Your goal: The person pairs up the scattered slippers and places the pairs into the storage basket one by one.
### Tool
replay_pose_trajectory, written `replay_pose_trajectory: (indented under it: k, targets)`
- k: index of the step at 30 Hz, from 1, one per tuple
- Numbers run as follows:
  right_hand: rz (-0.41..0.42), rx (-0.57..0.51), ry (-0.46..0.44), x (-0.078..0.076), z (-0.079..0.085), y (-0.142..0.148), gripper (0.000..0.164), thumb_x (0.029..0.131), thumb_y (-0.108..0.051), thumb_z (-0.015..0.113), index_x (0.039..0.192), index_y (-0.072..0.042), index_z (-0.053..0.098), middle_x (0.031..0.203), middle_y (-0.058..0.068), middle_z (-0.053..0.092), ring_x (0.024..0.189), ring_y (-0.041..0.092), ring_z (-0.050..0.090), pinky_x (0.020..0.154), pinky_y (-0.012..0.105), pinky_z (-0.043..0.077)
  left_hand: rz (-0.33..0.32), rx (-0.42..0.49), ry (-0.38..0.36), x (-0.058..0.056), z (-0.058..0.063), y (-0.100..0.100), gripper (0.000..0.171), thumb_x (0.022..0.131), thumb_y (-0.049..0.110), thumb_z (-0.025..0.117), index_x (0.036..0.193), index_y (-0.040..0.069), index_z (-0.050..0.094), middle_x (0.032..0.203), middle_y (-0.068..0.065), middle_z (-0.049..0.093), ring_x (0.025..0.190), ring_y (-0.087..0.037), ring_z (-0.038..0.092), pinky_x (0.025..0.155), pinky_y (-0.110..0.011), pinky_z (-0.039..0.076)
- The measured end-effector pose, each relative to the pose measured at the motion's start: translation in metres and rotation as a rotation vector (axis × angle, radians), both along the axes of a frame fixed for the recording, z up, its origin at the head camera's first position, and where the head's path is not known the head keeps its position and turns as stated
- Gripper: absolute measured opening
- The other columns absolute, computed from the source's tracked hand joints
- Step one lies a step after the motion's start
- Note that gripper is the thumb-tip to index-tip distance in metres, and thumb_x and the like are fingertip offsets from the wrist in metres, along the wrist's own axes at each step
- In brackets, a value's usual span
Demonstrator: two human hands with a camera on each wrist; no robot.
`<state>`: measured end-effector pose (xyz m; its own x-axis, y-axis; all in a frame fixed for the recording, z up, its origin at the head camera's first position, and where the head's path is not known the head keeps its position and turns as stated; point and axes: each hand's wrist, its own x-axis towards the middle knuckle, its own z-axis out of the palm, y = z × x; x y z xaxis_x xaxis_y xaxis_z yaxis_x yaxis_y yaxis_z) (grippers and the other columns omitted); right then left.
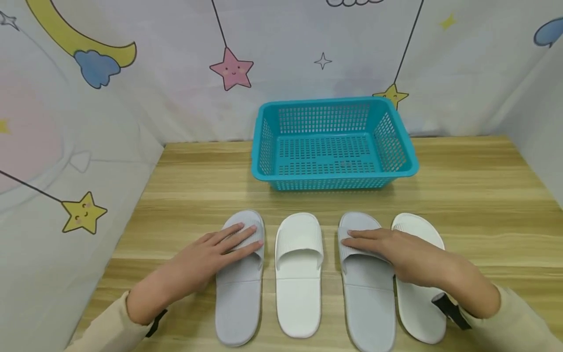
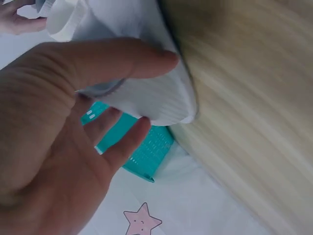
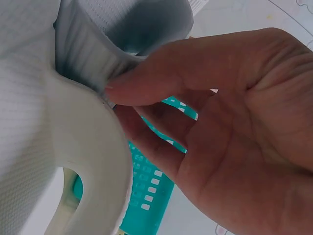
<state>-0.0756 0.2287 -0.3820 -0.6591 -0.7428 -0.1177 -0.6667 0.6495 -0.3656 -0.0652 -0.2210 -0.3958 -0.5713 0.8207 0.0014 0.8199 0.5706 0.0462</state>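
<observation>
Two grey slippers and two white ones lie in a row in the head view. My left hand (image 1: 206, 256) rests on the ribbed strap of the left grey slipper (image 1: 238, 308), fingers straight and spread. In the left wrist view its thumb (image 2: 142, 59) lies along that slipper's side. My right hand (image 1: 418, 256) reaches across the right white slipper (image 1: 420, 305), its fingers on the strap of the right grey slipper (image 1: 371, 308). The right wrist view shows its thumb (image 3: 129, 90) at the side of the grey strap (image 3: 88, 56). Between the grey slippers lies the other white slipper (image 1: 299, 303).
A teal plastic basket (image 1: 334, 178) with perforated walls stands behind the slippers on the wood-patterned table (image 1: 479, 195). A pale cloth (image 1: 176, 73) printed with stars and a moon hangs at the back and sides.
</observation>
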Motion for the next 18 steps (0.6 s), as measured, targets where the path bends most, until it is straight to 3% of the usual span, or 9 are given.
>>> replay_pose_trajectory:
  k: [3,5,13,18]
  targets:
    - [0.01,-0.004,0.025,0.003,-0.002,0.0,0.111,0.064,0.036,0.062,0.158,-0.023,0.053,0.158,0.008,0.055,0.137,0.036,0.06,0.102,0.059,0.053,-0.018,0.005,0.088,0.001,-0.006,0.0,0.112,0.072,-0.02,0.084,0.165,0.021,0.038,0.168,-0.01,0.041,0.15,-0.036,0.046,0.098,-0.054,0.056]
    - [0.009,-0.005,0.043,0.005,-0.002,0.0,0.113,0.064,0.036,0.064,0.158,-0.024,0.052,0.158,0.007,0.055,0.135,0.035,0.061,0.101,0.058,0.054,-0.02,0.01,0.107,0.002,-0.008,0.0,0.111,0.072,-0.019,0.085,0.165,0.021,0.038,0.167,-0.01,0.042,0.149,-0.037,0.046,0.098,-0.053,0.056]
    - [0.028,0.008,0.103,0.007,-0.005,-0.003,0.116,0.061,0.035,0.073,0.157,-0.027,0.054,0.157,0.01,0.055,0.133,0.037,0.063,0.094,0.054,0.057,0.026,0.001,0.032,0.0,-0.004,-0.002,0.102,0.08,-0.018,0.08,0.164,0.026,0.041,0.169,-0.006,0.042,0.151,-0.033,0.046,0.101,-0.055,0.055]
    - [0.025,0.001,0.115,0.008,-0.006,-0.004,0.113,0.062,0.034,0.075,0.155,-0.026,0.055,0.156,0.011,0.056,0.132,0.038,0.063,0.095,0.057,0.056,0.024,0.019,0.048,-0.004,0.002,-0.005,0.103,0.077,-0.016,0.083,0.162,0.025,0.043,0.167,-0.007,0.044,0.151,-0.032,0.045,0.106,-0.054,0.052]
